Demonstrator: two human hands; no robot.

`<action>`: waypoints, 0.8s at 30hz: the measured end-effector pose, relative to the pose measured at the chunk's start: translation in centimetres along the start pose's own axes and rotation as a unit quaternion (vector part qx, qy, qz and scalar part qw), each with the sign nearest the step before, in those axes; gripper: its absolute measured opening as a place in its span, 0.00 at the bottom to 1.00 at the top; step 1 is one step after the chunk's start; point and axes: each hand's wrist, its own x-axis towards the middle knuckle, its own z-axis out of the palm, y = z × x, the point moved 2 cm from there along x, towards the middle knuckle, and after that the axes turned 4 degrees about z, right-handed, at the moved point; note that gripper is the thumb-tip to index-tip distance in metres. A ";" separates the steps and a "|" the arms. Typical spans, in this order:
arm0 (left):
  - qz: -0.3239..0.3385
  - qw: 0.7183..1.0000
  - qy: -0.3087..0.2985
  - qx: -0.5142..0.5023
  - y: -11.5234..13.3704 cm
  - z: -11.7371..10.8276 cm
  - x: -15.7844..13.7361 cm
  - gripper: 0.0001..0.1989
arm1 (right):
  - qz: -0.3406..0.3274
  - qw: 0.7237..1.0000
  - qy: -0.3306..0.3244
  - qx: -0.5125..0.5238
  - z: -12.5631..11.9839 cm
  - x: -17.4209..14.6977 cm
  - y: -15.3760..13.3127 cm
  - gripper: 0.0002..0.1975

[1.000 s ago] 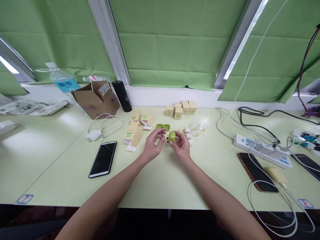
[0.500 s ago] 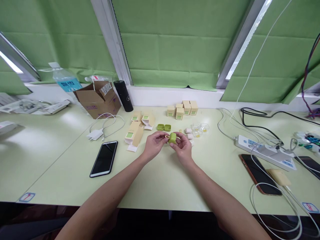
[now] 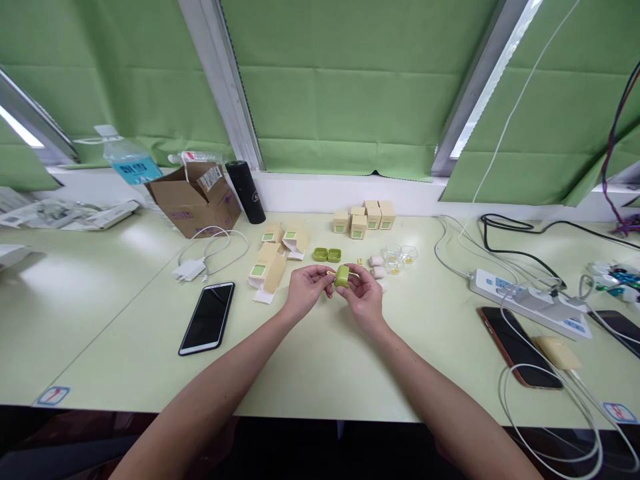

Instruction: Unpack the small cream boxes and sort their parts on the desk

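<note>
Green rounded case [image 3: 343, 275], held up between two bare hands

Item one: the case, small and glossy, raised over the middle of the table [image 3: 320, 373], a pale cord loop [image 3: 331, 272] at its left end. Right hand [image 3: 367, 298]: thumb and fingers grasping the body of the case from the right. Left hand [image 3: 304, 291]: thumb and forefinger brought together at the cord loop, pinching it; the remaining fingers curl inward, partly hidden from where I stand.

Just beyond the hands: one green case lying open [image 3: 327, 255], its two halves side by side; a tiny yellow piece [image 3: 360, 262]; pale pinkish cases [image 3: 377, 267], nearest the right hand; clear plastic cups [image 3: 400, 255] beside these, some with a yellow spot inside.

Cartons: three cream boxes with green labels [image 3: 269, 263], grouped left of the open case, white flaps out on two; a cluster of smaller cream boxes [image 3: 357, 227], standing toward the wall.

Left side: white-edged smartphone [image 3: 207, 319], face up; white charger [image 3: 190, 269] with coiled cable; black cylinder [image 3: 245, 191], upright beside an open cardboard box [image 3: 195, 202].

Right side: white power strip [image 3: 530, 303], plugs seated; brown-edged phone [image 3: 520, 347], cable across it.
</note>
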 end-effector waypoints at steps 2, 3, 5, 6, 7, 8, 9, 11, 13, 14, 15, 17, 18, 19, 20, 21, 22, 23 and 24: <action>-0.002 1.000 0.001 -0.001 0.1 0.1 -0.1 0.14 | -0.002 1.000 0.000 -0.011 0.0 0.0 0.1 0.26; -0.003 1.000 0.002 -0.001 0.1 0.1 -0.1 0.14 | -0.005 1.000 0.000 -0.017 -0.1 0.0 0.1 0.26; -0.005 1.000 0.005 -0.002 0.1 0.1 -0.2 0.15 | -0.014 1.000 0.001 -0.027 -0.1 0.1 0.1 0.25; -0.006 1.000 0.006 -0.003 0.1 0.0 -0.2 0.15 | -0.020 0.999 0.002 -0.032 -0.1 0.1 0.1 0.25; -0.009 1.000 0.007 -0.004 0.2 0.0 -0.3 0.15 | -0.025 0.999 0.003 -0.036 -0.1 0.1 0.0 0.24; -0.011 1.000 0.007 -0.006 0.2 0.0 -0.3 0.16 | -0.031 0.999 0.004 -0.040 -0.2 0.1 0.0 0.24; -0.014 1.000 0.007 -0.008 0.2 0.0 -0.3 0.16 | -0.036 0.998 0.004 -0.044 -0.2 0.1 -0.1 0.23; -0.022 1.000 0.003 -0.013 0.2 0.0 -0.3 0.16 | -0.043 0.998 0.001 -0.055 -0.2 0.0 -0.3 0.23; -0.030 0.999 -0.002 -0.020 0.1 0.0 -0.3 0.17 | -0.047 0.996 -0.007 -0.069 -0.2 -0.1 -0.4 0.22; -0.035 0.999 -0.005 -0.024 0.1 0.0 -0.3 0.17 | -0.047 0.996 -0.010 -0.077 -0.2 -0.1 -0.5 0.22; -0.039 0.999 -0.007 -0.028 0.0 -0.1 -0.3 0.17 | -0.048 0.995 -0.014 -0.085 -0.3 -0.1 -0.5 0.22; -0.046 0.998 -0.009 -0.034 0.0 -0.1 -0.2 0.18 | -0.048 0.994 -0.019 -0.099 -0.3 -0.1 -0.5 0.22; -0.049 0.998 -0.010 -0.036 0.0 -0.2 -0.1 0.18 | -0.048 0.993 -0.020 -0.103 -0.4 -0.1 -0.4 0.22; -0.051 0.998 -0.011 -0.037 0.0 -0.2 -0.1 0.18 | -0.049 0.993 -0.020 -0.107 -0.4 0.0 -0.4 0.22; -0.053 0.998 -0.013 -0.037 0.0 -0.2 0.0 0.18 | -0.051 0.993 -0.018 -0.110 -0.5 0.0 -0.3 0.22; -0.054 0.998 -0.017 -0.036 0.0 -0.2 0.0 0.18 | -0.053 0.992 -0.013 -0.113 -0.5 0.1 -0.3 0.22; -0.054 0.998 -0.023 -0.035 -0.1 -0.2 0.1 0.17 | -0.056 0.991 -0.007 -0.119 -0.5 0.2 -0.3 0.22; -0.053 0.998 -0.030 -0.032 -0.1 -0.2 0.1 0.18 | -0.060 0.990 0.001 -0.127 -0.6 0.2 -0.4 0.22; -0.049 0.998 -0.035 -0.030 -0.2 -0.3 0.2 0.19 | -0.067 0.988 0.010 -0.138 -0.6 0.3 -0.5 0.22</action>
